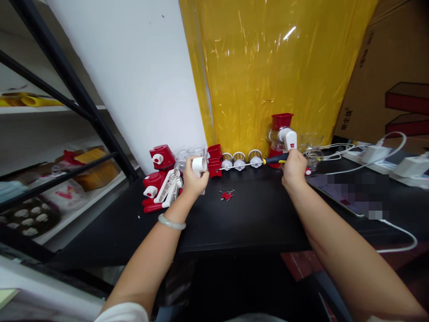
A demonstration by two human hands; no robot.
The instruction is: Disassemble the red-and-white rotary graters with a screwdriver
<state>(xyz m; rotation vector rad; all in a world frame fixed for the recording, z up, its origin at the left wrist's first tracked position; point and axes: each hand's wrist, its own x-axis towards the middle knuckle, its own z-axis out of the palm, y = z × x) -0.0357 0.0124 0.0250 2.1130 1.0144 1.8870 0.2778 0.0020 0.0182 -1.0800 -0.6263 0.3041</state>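
My left hand (193, 182) is closed around a white plastic part (199, 164) with a round, tube-like end. In my right hand (295, 167) is a screwdriver (276, 158) with a dark and yellow handle. Its long shaft points left, and the tip is near a red plastic hopper (214, 154), apart from the white part. Below the shaft, a small pile of red pieces and screws (227, 195) lies on the black table (241, 223). Several metal grater drums (239, 161) stand in a row behind. An assembled red-and-white rotary grater (283, 132) stands behind my right hand.
Red housings (161, 156) and white handle parts (169, 187) lie left of my left hand, with clear plastic parts behind. At the right are a tablet (335, 192), white cables and a power strip (415, 176). A black-framed shelf (77, 89) borders the left side.
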